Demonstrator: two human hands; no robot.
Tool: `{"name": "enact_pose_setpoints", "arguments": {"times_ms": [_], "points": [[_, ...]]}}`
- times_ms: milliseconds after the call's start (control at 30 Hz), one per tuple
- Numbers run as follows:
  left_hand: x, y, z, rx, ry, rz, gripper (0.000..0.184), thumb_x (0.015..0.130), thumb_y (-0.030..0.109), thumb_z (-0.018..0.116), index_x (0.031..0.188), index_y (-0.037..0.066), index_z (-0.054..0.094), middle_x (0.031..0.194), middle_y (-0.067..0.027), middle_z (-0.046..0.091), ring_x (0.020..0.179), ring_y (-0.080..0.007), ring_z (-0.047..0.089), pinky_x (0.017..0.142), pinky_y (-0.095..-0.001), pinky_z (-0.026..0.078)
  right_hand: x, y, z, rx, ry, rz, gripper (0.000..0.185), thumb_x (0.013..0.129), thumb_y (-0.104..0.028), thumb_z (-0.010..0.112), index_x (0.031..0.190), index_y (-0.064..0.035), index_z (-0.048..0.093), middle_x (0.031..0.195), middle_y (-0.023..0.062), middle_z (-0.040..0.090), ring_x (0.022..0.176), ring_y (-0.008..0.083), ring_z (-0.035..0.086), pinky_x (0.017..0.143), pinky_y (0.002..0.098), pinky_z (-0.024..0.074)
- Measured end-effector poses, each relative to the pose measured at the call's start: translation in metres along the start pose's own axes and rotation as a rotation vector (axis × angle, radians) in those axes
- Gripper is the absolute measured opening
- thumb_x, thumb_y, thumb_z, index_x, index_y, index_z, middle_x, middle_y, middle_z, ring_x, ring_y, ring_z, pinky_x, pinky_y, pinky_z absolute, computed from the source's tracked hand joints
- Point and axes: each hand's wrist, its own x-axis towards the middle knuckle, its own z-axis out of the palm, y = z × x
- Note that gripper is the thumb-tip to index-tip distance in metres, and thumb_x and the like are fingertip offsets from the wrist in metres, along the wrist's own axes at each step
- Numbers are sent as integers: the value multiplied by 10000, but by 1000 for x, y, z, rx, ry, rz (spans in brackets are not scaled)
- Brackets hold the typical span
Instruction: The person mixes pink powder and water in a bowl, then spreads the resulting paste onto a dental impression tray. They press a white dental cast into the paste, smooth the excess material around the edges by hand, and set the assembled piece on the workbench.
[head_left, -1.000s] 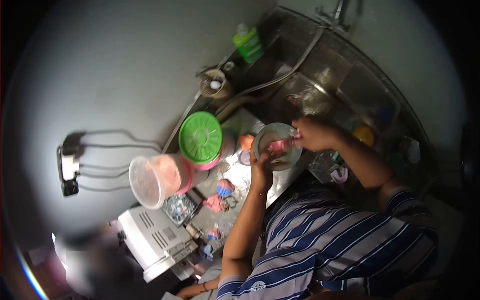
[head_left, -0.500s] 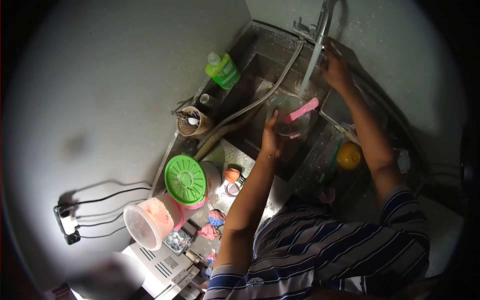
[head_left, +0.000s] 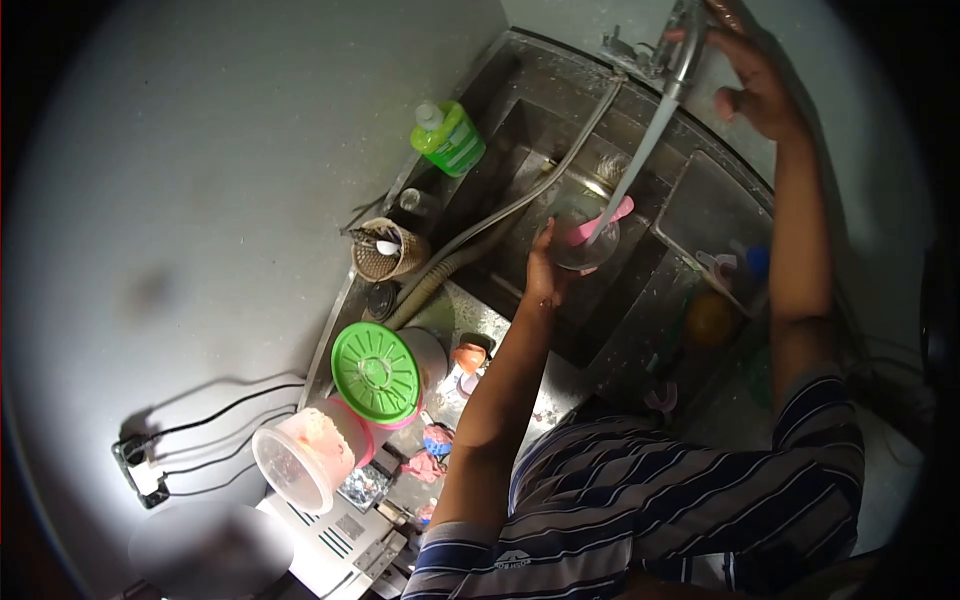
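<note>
My left hand grips the side of a clear round bowl over the sink basin. A pink flat-handled utensil leans in the bowl; its working end is unclear. Water from the metal faucet runs down into the bowl. My right hand is raised beside the faucet with its fingers apart, the fingertips close to the spout. Whether they touch it I cannot tell.
A green soap bottle stands on the sink's left rim, near a woven cup. A grey hose crosses the basin. Nearer are a green-lidded tub and a clear tub with pink material. An orange round object lies right.
My right hand has moved up and to the right, beside the faucet spout. The spout has swung right, and its stream now falls into the bowl, which stays in my left hand.
</note>
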Motion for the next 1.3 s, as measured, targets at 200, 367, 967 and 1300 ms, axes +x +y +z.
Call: {"name": "enact_pose_setpoints", "arguments": {"times_ms": [200, 367, 967, 1300], "points": [[-5, -5, -20, 91, 3, -14, 629, 903, 606, 507, 1334, 148, 500, 1305, -86, 563, 1137, -279, 581, 835, -542, 497, 25, -19, 5, -94, 126, 55, 437, 763, -303, 779, 1103, -48, 677, 1392, 81, 457, 1356, 245, 379, 1132, 395, 271], [-4, 9, -10, 101, 75, 23, 646, 901, 622, 493, 1324, 134, 502, 1289, -94, 569, 1130, -269, 581, 805, -523, 516, 35, -33, 23, 13, 263, 147, 462, 718, -251, 806, 1109, -43, 671, 1362, 68, 486, 1313, 233, 457, 1102, 436, 353], [-1, 28, -28, 121, 221, 208, 603, 884, 329, 651, 1413, 157, 419, 1250, -139, 517, 1031, -341, 577, 622, -494, 533, -113, -41, 325, 4, -273, 766, 238, 830, -162, 669, 1044, -58, 671, 887, 175, 656, 879, 378, 647, 786, 466, 518], [35, 4, -94, 488, 400, 540, 427, 844, 74, 700, 1249, 42, 567, 1100, -74, 614, 976, -171, 588, 819, -304, 480, -137, -43, 344, 100, -865, 727, 175, 883, -139, 578, 898, 14, 661, 829, 203, 671, 781, 291, 688, 645, 427, 520]]}}
